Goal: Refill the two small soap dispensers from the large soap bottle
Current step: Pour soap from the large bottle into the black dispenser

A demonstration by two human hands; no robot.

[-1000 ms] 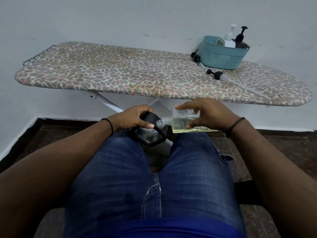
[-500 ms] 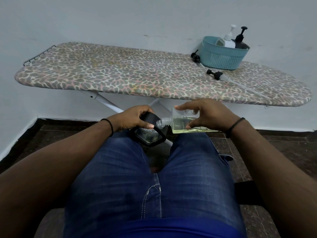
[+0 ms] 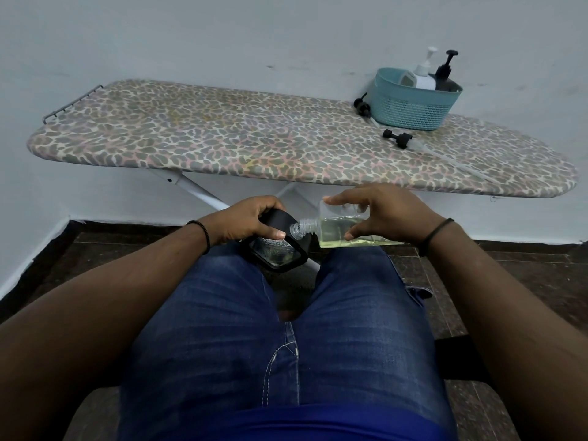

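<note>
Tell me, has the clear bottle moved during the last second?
No. The clear bottle lies tilted at the same spot below the ironing board edge, neck at the black dispenser.

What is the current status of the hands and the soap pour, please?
Left hand grips black dispenser; right hand holds clear soap bottle tipped sideways, neck at the dispenser. Yellowish soap inside. Nothing in the way.

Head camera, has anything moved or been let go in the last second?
Nothing visibly changed. The right hand holds the clear bottle tipped on its side, neck at the black dispenser gripped by the left hand. Basket and loose pumps on the ironing board lie as before.
</note>
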